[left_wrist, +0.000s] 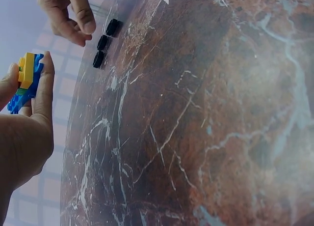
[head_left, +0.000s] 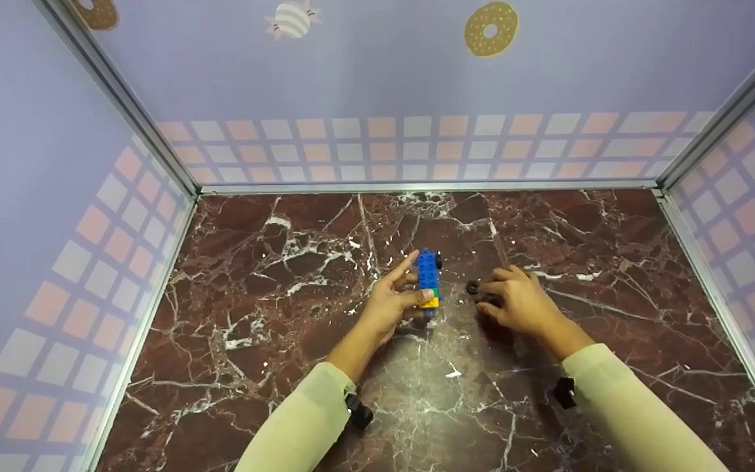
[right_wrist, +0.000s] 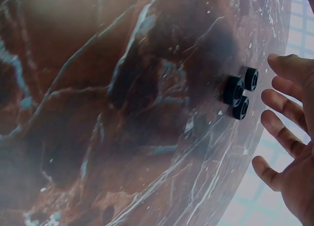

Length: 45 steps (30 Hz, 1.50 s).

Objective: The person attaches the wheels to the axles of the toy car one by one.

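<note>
My left hand point(head_left: 385, 303) holds a toy-brick car point(head_left: 427, 270) between thumb and fingers. The car has a long blue studded base, with green and yellow bricks at its near end under the thumb. A black wheel point(head_left: 440, 261) shows on its far right side. Three loose black wheels point(right_wrist: 233, 91) lie close together on the table in the right wrist view. Beside them is my right hand point(head_left: 520, 300), its fingers spread and loosely bent, holding nothing. From the head, the right fingers partly cover the wheels; the left wrist view shows them in a row.
A dark red marble-patterned table point(head_left: 272, 275) carries small white flecks. Purple panels with checkered bands enclose it at the back point(head_left: 377, 72), left and right, meeting at metal corner posts.
</note>
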Each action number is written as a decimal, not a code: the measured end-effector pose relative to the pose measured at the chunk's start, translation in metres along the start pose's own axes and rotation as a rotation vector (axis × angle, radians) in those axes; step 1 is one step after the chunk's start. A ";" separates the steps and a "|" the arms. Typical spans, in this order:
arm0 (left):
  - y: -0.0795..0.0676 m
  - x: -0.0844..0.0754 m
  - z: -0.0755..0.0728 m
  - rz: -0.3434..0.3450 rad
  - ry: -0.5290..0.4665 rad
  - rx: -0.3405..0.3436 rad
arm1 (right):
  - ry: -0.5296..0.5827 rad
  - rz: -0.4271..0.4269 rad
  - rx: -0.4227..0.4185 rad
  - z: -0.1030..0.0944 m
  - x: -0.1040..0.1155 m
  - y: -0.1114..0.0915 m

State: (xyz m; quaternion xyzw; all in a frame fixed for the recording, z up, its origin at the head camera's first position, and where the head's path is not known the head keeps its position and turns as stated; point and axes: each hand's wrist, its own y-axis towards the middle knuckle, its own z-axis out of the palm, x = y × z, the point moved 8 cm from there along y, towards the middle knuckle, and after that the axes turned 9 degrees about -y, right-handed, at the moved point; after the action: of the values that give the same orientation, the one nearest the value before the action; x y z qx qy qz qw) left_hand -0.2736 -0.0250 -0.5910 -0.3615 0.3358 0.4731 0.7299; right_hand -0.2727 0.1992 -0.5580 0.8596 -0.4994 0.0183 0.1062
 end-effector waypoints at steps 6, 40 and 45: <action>-0.001 0.002 -0.001 -0.013 -0.003 -0.002 | -0.013 0.004 0.029 0.004 -0.005 -0.006; -0.004 -0.005 0.004 0.062 -0.034 0.044 | -0.003 0.050 0.095 0.018 -0.021 -0.017; -0.003 -0.005 0.003 0.060 -0.032 0.045 | 0.015 0.062 0.091 0.019 -0.021 -0.017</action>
State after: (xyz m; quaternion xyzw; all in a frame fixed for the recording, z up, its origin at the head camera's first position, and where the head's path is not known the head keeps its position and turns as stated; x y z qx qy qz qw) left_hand -0.2718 -0.0257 -0.5846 -0.3270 0.3454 0.4929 0.7285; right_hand -0.2697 0.2217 -0.5827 0.8476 -0.5235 0.0507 0.0699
